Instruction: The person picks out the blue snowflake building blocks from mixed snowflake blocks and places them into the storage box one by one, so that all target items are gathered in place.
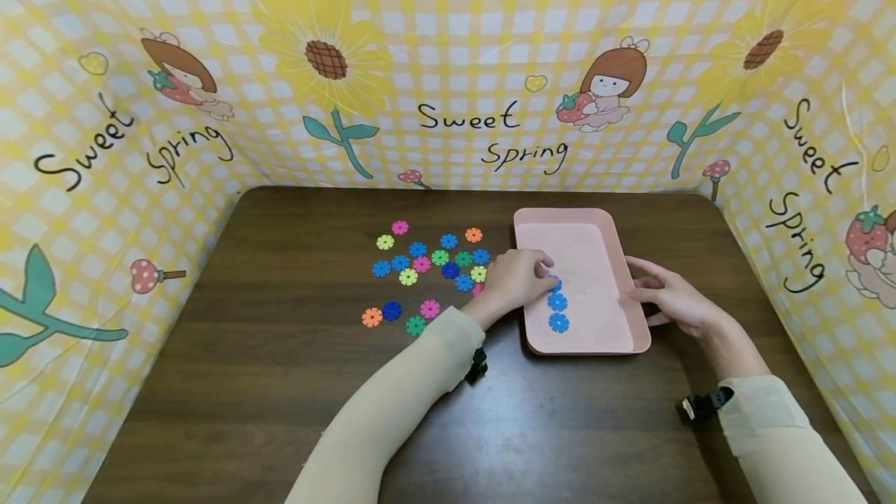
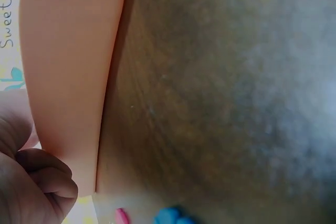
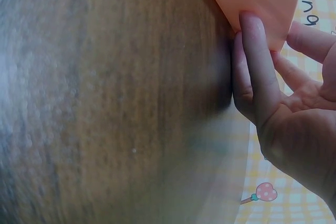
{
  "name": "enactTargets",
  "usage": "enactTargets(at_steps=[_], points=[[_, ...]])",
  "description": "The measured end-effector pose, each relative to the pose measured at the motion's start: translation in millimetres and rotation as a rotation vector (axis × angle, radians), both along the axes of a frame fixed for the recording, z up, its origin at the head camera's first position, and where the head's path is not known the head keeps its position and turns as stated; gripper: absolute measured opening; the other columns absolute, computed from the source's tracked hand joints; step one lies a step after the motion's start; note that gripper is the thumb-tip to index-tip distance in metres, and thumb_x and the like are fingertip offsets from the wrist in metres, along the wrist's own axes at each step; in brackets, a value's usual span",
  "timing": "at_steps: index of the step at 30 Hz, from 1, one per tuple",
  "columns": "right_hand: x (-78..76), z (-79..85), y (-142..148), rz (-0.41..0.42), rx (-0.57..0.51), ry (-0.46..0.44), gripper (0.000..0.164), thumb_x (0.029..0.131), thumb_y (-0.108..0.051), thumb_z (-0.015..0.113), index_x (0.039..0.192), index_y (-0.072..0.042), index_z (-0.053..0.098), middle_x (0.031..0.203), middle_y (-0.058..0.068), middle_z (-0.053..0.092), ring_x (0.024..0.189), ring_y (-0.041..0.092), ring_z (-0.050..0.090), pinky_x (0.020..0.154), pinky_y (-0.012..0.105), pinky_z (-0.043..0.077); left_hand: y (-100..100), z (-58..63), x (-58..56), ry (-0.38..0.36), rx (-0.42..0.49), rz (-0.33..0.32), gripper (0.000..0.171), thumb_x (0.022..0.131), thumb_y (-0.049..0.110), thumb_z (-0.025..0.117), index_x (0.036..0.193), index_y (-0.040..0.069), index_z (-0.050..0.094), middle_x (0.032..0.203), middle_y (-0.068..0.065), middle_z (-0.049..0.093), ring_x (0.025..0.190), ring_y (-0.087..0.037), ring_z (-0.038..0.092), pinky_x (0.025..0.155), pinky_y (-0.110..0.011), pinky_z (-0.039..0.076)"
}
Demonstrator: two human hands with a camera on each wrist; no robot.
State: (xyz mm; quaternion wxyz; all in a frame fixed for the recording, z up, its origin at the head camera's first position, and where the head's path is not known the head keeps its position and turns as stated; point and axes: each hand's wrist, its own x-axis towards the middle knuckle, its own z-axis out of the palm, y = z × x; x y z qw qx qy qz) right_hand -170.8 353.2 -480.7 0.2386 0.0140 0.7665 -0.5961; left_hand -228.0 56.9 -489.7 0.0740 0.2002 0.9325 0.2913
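A pink tray (image 1: 595,278) lies on the table. Inside it, blue snowflake discs (image 1: 558,323) stand in a column along the left side. My left hand (image 1: 514,278) reaches over the tray's left wall, and its thumb and forefinger pinch the uppermost blue snowflake disc (image 1: 555,284), partly hidden by the fingers. In the left wrist view the fingers of the left hand (image 2: 39,184) curl beside the tray wall (image 2: 73,77). My right hand (image 1: 675,298) touches the tray's right wall from outside, its fingers extended; the right wrist view shows a long finger (image 3: 257,61) against that wall.
Loose snowflake discs in pink, orange, yellow, green and blue, among them a pink disc (image 1: 430,309), lie spread left of the tray on the dark wooden table (image 1: 280,379). A yellow checked cloth (image 1: 448,45) encloses the table's back and sides.
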Motion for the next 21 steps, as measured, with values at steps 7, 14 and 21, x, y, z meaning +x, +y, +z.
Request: enactTargets(at_steps=[7,14,21], points=[[0.4,0.3,0.0,0.002,0.007,0.002,0.077,0.106,-0.013,0.06,0.167,-0.01,0.012,0.143,0.036,0.044,0.099,0.021,0.069,0.076,0.05,0.061,-15.9,5.6,4.5,0.035,0.103,-0.007,0.034,0.094,0.041,0.077,0.123,0.022,0.076,0.098,0.009,0.072,0.079,-0.006,0.062,0.064,-0.027,0.049],[1.2,0.8,-1.0,0.003,0.006,0.007,0.078,0.106,-0.013,0.059,0.167,-0.01,0.011,0.144,0.038,0.042,0.098,0.022,0.069,0.076,0.049,0.061,-48.2,11.3,12.1,0.148,0.171,0.014,0.033,0.096,0.036,0.077,0.124,0.019,0.076,0.1,0.007,0.073,0.074,-0.006,0.061,0.056,-0.025,0.047],[1.4,2.2,-1.5,-0.004,0.014,-0.002,0.077,0.106,-0.013,0.059,0.167,-0.01,0.012,0.146,0.039,0.04,0.099,0.023,0.069,0.077,0.05,0.061,-89.7,21.6,14.3,0.181,0.216,0.051,0.034,0.096,0.039,0.076,0.123,0.019,0.076,0.109,0.003,0.075,0.061,-0.017,0.061,0.044,-0.029,0.037]])
